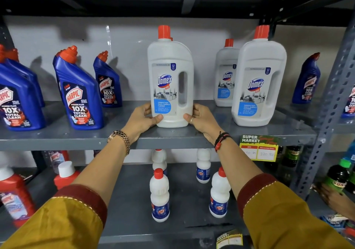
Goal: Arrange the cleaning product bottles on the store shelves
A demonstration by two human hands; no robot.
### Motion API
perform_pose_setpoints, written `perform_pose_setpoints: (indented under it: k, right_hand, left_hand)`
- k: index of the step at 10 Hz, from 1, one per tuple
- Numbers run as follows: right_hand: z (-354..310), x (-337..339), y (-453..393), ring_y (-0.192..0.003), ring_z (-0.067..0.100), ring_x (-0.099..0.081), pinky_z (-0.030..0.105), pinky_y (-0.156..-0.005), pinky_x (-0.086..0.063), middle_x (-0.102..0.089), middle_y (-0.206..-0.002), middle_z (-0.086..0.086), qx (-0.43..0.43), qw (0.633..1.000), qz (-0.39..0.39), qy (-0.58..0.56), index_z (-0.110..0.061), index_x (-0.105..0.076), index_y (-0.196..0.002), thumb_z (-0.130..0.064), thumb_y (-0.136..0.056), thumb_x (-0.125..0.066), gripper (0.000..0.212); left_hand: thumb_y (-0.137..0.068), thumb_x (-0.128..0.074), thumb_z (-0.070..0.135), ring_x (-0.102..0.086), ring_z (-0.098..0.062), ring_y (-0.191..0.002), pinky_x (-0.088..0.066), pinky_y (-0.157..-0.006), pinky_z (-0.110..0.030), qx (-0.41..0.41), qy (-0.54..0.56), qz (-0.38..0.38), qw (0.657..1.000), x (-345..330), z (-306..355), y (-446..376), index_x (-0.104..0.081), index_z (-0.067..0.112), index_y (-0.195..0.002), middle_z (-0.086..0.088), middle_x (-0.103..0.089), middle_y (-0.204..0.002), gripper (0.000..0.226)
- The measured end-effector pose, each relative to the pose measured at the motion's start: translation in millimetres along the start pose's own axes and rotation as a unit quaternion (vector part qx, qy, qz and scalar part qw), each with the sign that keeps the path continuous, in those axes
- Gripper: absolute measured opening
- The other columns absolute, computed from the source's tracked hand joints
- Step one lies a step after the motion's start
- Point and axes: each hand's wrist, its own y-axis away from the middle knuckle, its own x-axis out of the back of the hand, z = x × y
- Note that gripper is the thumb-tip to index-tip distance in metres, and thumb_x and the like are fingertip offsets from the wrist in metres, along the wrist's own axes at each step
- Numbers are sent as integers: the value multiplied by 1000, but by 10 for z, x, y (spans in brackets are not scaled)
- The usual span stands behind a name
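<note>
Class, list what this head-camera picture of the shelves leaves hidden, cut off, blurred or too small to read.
1. Small print on the held white bottle: too small; left hand and right hand cover its lower corners.
2. Rear white bottle: partly hidden by the front white bottle.
3. Blue bottle at the left edge: cut off.
4. Price tag: handwriting faint.
5. Red bottle on the lower shelf: label blurred.

Mustard-yellow sleeves with maroon cuffs edged in pale stitching are worn on both forearms. A gold-toned link watch is noted at the left hand (141,119); black-and-red thread bands and a ring at the right hand (203,120).
</note>
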Motion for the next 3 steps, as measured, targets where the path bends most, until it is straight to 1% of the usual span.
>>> perform_pose_setpoints:
  k: [1, 2, 3]
  right_hand:
    - [-3, 5, 14, -114, 20, -56, 31, -99, -45, -57, -130, 14, -4, 1000, -4, 3, -2, -48, -127, 1, -83, -60, 46]
    - [-33, 9, 7, -118, 24, -55, 35, -102, -44, -57, -130, 15, -17, 1000, -8, 2, -2, -48, -127, 1, -83, -60, 46]
    - [-72, 13, 111, -121, 21, -51, 29, -102, -40, -54, -133, 13, 0, 998, 69, 16, -4, -46, -129, -6, -85, -61, 46]
  left_hand:
    - [-80, -68, 7, -54, -16, -117, -41, -107, -39, 9, -15, -10, 1000, 13, 10, 9, -50, 11, -127, -5, -59, -129, 51]
    - [-79, -69, 9, -52, -18, -123, -40, -108, -42, 15, -38, -5, 999, 23, 54, 34, -49, 11, -129, -6, -57, -133, 54]
    - [-82, -67, 10, -43, -18, -133, -33, -113, -37, -93, -78, 90, 988, -8, 113, 152, -40, 13, -138, -6, -48, -142, 62]
